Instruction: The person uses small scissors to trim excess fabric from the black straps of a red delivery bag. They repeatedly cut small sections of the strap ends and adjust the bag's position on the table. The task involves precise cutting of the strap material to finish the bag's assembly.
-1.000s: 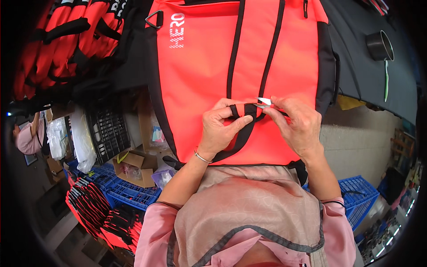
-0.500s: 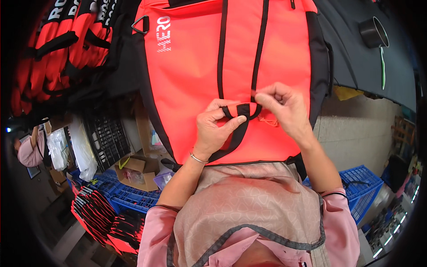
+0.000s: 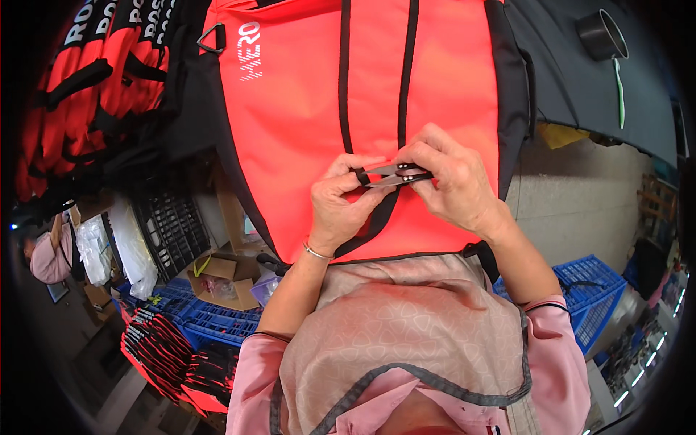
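A large bright red bag [image 3: 290, 123] with black side panels lies before me, a black-edged strap [image 3: 377, 65] running down its middle. Near the bag's lower edge, my left hand [image 3: 335, 203] is closed in a pinch on the strap's end, most of which is hidden by the fingers. My right hand [image 3: 457, 181] grips a small pair of thread snips [image 3: 384, 176] with dark handles. Their metal blades are spread and point left, with the tips at the strap end beside my left fingers. A black band [image 3: 375, 226] curves down below the hands.
Several red and black bags [image 3: 98, 94] are stacked at the left. On the dark table at the right stand a metal pot [image 3: 600, 36] and a green-handled brush [image 3: 620, 94]. Blue crates [image 3: 591, 293] and an open cardboard box [image 3: 225, 283] flank me; another person [image 3: 52, 257] is far left.
The snips now show in my right hand, which has moved left and closer to my left hand. Before, that hand pinched near the strap's edge. The view has shifted slightly over the bag.
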Demonstrator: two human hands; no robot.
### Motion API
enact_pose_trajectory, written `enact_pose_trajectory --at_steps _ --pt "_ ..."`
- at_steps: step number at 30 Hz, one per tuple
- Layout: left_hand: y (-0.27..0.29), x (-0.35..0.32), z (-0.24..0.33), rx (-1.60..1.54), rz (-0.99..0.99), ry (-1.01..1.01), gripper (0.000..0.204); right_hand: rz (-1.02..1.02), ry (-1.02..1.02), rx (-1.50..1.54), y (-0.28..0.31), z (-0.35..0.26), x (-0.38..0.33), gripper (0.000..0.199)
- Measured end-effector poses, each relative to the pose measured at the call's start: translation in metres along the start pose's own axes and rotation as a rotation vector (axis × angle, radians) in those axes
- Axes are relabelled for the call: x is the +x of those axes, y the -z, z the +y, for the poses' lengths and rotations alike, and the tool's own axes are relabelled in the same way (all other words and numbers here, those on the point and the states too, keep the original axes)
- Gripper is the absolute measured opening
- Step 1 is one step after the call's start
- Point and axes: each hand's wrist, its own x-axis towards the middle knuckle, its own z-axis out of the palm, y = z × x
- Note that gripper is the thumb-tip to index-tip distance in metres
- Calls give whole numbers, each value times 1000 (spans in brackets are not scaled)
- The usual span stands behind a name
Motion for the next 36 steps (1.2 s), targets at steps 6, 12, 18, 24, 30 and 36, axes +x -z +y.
enact_pose_trajectory --at_steps 6,12,18,24,30,36 --pt "-7 0 -4 243 0 -309 15 -93 -69 -53 0 3 -8 26" --pt "-11 -1 -7 338 46 -500 19 211 -314 -62 20 6 -24 32" --pt "-13 1 -12 377 38 -583 22 179 -414 46 13 -15 -54 26" --pt "-14 1 -9 396 53 -569 21 237 -282 -106 4 -7 -60 23" --pt "-14 1 -10 388 61 -574 20 238 -184 -240 8 -4 -56 22" --pt "-10 -1 -13 377 28 -552 21 205 -123 -267 12 0 -52 22"
